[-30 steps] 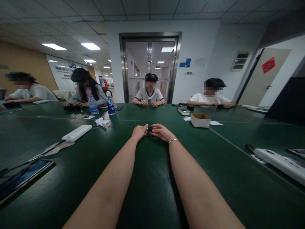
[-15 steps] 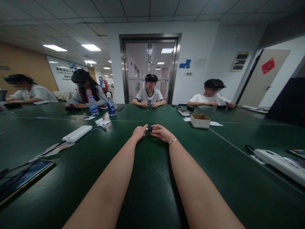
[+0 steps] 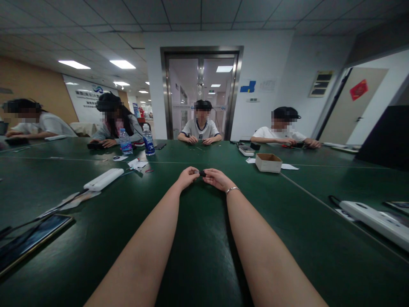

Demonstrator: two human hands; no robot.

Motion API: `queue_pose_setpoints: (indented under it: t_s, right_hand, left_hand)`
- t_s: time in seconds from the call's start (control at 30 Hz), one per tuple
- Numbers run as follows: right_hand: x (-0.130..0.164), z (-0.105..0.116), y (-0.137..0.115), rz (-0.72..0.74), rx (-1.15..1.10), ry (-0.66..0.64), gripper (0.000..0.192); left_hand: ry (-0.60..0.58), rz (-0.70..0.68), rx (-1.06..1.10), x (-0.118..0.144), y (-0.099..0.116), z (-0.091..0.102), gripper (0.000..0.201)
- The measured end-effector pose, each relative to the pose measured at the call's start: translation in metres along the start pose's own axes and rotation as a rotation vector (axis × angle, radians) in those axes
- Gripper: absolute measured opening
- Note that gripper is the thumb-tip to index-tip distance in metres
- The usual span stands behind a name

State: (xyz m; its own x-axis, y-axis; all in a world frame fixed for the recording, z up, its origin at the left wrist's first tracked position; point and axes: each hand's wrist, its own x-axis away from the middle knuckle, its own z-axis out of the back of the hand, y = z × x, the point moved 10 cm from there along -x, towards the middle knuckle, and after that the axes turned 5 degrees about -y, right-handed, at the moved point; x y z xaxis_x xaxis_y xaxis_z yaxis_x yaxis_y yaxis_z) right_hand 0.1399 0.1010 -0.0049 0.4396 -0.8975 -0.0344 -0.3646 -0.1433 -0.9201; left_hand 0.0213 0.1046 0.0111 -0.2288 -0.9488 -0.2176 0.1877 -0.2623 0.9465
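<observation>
A flat dark tablet (image 3: 28,238) lies at the near left edge of the long dark-green table (image 3: 204,256), with a white oblong power strip (image 3: 104,178) beyond it and 2 clear plastic water bottles with blue labels (image 3: 125,141) farther back, near a seated co-worker. At centre, the left hand (image 3: 188,176) and right hand (image 3: 216,178) meet fingertip to fingertip, both pinching a small black object (image 3: 202,173) held just above the tabletop; its exact form is too small to tell. It looks light and rigid, best gripped by its 2 ends. To the right stand an open brown cardboard box (image 3: 269,162) and a second white power strip (image 3: 375,217).
</observation>
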Motion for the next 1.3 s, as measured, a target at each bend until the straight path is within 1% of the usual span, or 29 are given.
queue_pose_setpoints:
  t_s: [0.13,0.23,0.3,0.43,0.57,0.67,0.77,0.83,0.93,1.0,1.07,1.17,1.3]
  right_hand:
    - [0.0025,-0.0037,-0.0014,-0.009,0.030,-0.006,0.007]
    - [0.0038,-0.0058,-0.0020,-0.013,0.044,-0.015,0.007]
    - [0.0040,-0.0059,-0.0019,-0.014,0.051,-0.017,0.008]
    - [0.0039,-0.0048,-0.0018,-0.011,0.059,-0.012,0.010]
    - [0.0041,-0.0054,-0.0019,-0.016,0.061,-0.016,0.011]
    - [0.0040,-0.0058,-0.0026,-0.011,0.052,-0.018,0.010]
    - [0.0035,-0.0060,-0.0025,-0.010,0.061,-0.021,0.011]
    - [0.0034,-0.0051,-0.0023,-0.010,0.062,-0.012,0.011]
    - [0.0038,-0.0051,-0.0025,-0.009,0.056,-0.009,0.011]
    - [0.0042,-0.0057,-0.0027,-0.010,0.054,-0.012,0.012]
    - [0.0044,-0.0058,-0.0025,-0.014,0.049,-0.012,0.013]
    - [0.0042,-0.0065,-0.0020,-0.018,0.045,-0.020,0.013]
    - [0.0037,-0.0055,-0.0019,-0.014,0.045,-0.008,0.014]
  left_hand:
    - [0.019,0.042,-0.004,0.0009,-0.0018,0.0016,0.027]
    - [0.050,0.022,0.000,0.0018,0.0014,0.0046,0.021]
    - [0.063,0.023,0.007,0.0029,0.0028,0.0057,0.021]
    - [0.050,0.057,-0.004,0.0038,0.0015,0.0034,0.022]
    - [0.053,0.047,-0.016,0.0017,0.0000,0.0031,0.019]
    - [0.026,0.061,-0.021,-0.0003,-0.0037,0.0008,0.021]
    - [0.042,0.049,-0.039,-0.0005,-0.0028,0.0027,0.018]
    - [0.037,0.049,-0.043,-0.0002,-0.0021,0.0024,0.021]
    - [-0.007,0.053,-0.057,0.0000,-0.0015,-0.0016,0.026]
    - [0.011,0.045,-0.060,0.0003,-0.0001,0.0001,0.022]
    - [0.032,0.047,-0.049,0.0006,-0.0003,0.0018,0.021]
    - [-0.002,0.051,-0.043,0.0000,-0.0010,-0.0018,0.025]
    - [0.023,0.061,-0.051,-0.0002,-0.0023,0.0010,0.023]
